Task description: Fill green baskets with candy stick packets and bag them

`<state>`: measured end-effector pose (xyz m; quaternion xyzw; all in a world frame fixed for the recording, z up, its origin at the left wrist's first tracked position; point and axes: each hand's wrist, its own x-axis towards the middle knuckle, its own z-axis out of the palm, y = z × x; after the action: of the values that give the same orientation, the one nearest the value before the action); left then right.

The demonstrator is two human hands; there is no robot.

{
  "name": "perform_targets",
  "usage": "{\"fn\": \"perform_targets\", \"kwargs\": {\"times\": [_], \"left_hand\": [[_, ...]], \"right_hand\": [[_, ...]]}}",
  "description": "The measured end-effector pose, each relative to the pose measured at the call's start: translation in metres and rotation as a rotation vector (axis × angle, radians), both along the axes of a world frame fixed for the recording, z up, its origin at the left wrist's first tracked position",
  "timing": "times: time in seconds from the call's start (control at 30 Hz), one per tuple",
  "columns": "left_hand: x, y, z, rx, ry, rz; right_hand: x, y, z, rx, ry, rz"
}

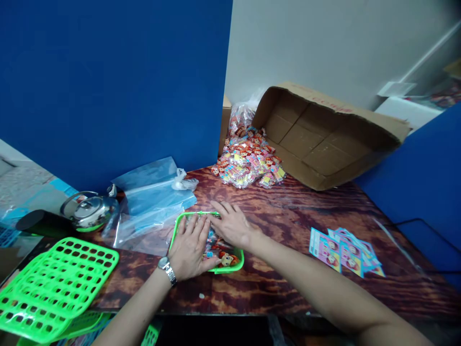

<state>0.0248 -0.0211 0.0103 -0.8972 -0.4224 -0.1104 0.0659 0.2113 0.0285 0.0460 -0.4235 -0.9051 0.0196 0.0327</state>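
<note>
A bright green plastic basket (230, 270) sits on the wooden table, holding plastic-wrapped items (227, 259) printed with a red-haired cartoon figure. Over its left part lies my left hand (190, 247), open, fingers stretched forward on the contents; a silver watch is on that wrist. My right hand (232, 226) reaches across the basket's far right corner, flat with fingers extended. Both hands cover much of the contents, so what lies beneath them is hidden. Neither hand visibly grips anything.
Behind stand a pile of wrapped cartoon pieces (248, 161) and a tilted cardboard box (324, 139). Printed cards (345, 252) lie to the right. On the left are clear plastic bags (151, 192), a metal kettle (93, 211) and green perforated panels (65, 283). Blue partitions (144, 86) border the table.
</note>
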Motion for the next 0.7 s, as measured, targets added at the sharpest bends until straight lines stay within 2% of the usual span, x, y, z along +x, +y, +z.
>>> {"fn": "perform_targets", "kwargs": {"times": [0.07, 0.13, 0.2, 0.27, 0.37, 0.47, 0.6, 0.7], "left_hand": [[0.0, 0.001, 0.0, -0.007, 0.014, 0.006], [0.0, 0.001, 0.0, -0.004, 0.01, 0.005], [0.0, 0.001, 0.001, 0.003, -0.007, -0.001], [0.0, 0.001, 0.002, 0.0, -0.025, -0.013], [-0.001, 0.001, 0.005, -0.038, -0.039, -0.043], [-0.003, 0.005, 0.007, -0.094, -0.044, -0.073], [-0.003, 0.011, 0.01, -0.135, -0.02, -0.071], [-0.003, 0.012, 0.011, -0.135, -0.014, -0.075]], "right_hand": [[0.01, 0.003, 0.007, -0.057, 0.066, 0.001], [0.02, 0.002, 0.01, -0.114, 0.144, 0.081], [0.026, -0.006, 0.007, -0.128, 0.177, 0.211], [0.027, -0.016, 0.0, -0.132, 0.14, 0.272], [0.023, -0.026, -0.012, -0.149, 0.081, 0.222], [0.019, -0.024, -0.016, -0.187, 0.072, 0.234], [0.019, -0.016, -0.007, -0.229, 0.061, 0.242], [0.022, -0.017, 0.002, -0.184, 0.07, 0.223]]}}
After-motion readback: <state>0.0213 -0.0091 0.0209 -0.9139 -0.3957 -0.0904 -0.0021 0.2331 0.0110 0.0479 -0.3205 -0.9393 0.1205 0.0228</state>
